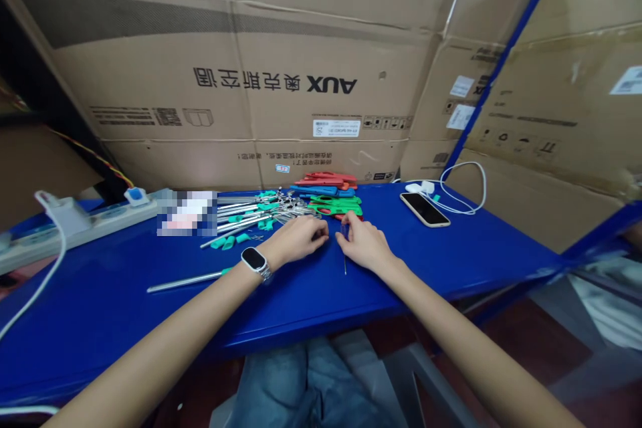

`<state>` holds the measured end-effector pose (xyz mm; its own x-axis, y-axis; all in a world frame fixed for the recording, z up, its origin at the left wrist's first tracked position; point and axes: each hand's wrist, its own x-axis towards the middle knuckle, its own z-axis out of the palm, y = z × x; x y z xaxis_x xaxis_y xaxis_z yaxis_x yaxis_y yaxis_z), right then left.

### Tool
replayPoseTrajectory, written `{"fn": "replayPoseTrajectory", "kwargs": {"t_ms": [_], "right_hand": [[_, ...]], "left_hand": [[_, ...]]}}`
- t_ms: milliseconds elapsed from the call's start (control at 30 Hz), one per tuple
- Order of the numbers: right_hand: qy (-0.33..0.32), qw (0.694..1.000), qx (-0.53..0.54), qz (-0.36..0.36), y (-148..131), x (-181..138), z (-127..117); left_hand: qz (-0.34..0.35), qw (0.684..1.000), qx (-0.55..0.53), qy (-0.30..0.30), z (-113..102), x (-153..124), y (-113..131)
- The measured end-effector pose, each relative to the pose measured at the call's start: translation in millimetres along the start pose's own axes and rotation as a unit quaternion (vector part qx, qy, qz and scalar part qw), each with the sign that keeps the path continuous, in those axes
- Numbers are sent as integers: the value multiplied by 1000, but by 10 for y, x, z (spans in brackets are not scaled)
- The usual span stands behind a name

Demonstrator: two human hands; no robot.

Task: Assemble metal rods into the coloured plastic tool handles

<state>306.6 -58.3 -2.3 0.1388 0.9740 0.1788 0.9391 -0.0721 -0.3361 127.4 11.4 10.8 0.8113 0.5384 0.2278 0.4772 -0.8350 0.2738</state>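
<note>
Two hands work over one blue tabletop, near to each other but not touching. The right hand is grasping one thin tool, its shaft pointing down and toward the person; the fingers cover much of its handle, so it is perhaps a screwdriver. The left hand is curled beside it, and I cannot tell whether it grips something. One watch is on the left wrist. One loose rod lies apart, its teal end partly behind the left forearm. Three teal caps lie in front of a pile of rods, which overlap too much for an exact count. Behind the hands are stacked three colours of handles: red, blue and green; the hands hide their near side. To the right lie one phone and a white cable. At left, one power strip is cut off by the picture edge, and cardboard closes the back.
</note>
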Motion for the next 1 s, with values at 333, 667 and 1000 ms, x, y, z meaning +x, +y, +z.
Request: {"fn": "replayPoseTrajectory", "kwargs": {"t_ms": [333, 667, 1000], "right_hand": [[30, 992, 103, -64, -48, 197, 122], [25, 887, 433, -156, -698, 441, 313], [-39, 793, 587, -160, -1072, 768, 511]], "left_hand": [[-25, 997, -59, 45, 126, 149, -85], [-91, 939, -271, 193, -226, -308, -436], [-155, 954, -162, 197, -368, -866, -795]]}}
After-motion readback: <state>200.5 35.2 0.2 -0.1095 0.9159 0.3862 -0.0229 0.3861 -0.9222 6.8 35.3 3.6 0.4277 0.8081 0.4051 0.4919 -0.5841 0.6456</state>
